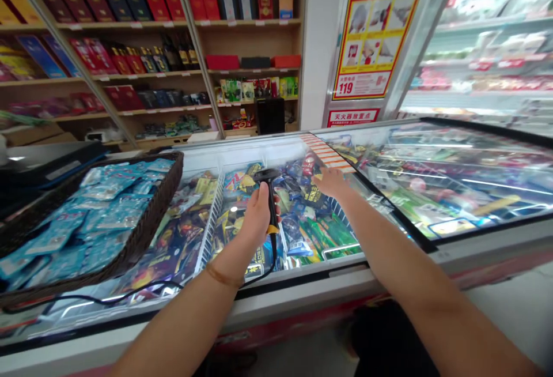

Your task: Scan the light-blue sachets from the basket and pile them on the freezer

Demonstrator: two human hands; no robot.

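Note:
My left hand [258,210] is wrapped around the handle of a black barcode scanner [271,195] with yellow trim, its head pointing away from me over the freezer. A black cable [273,253] hangs from the scanner's handle and runs left across the freezer's edge. Farther right, my right hand [332,182] reaches over the freezer [302,289], its fingers loosely stretched to the left and apart. Beside those fingers shows a dark packet with gold lettering [314,193]; whether they touch it I cannot tell. Wrapped frozen treats [294,230] lie in white wire baskets [210,230] below both hands.
On the left, a dark woven basket [162,212] of blue packets [108,204] rests on the freezer. An orange-striped strip [327,154] lies beside the black-edged glass lid [466,175]. Shelves [246,22] of boxes and a red-yellow poster [367,31] stand behind.

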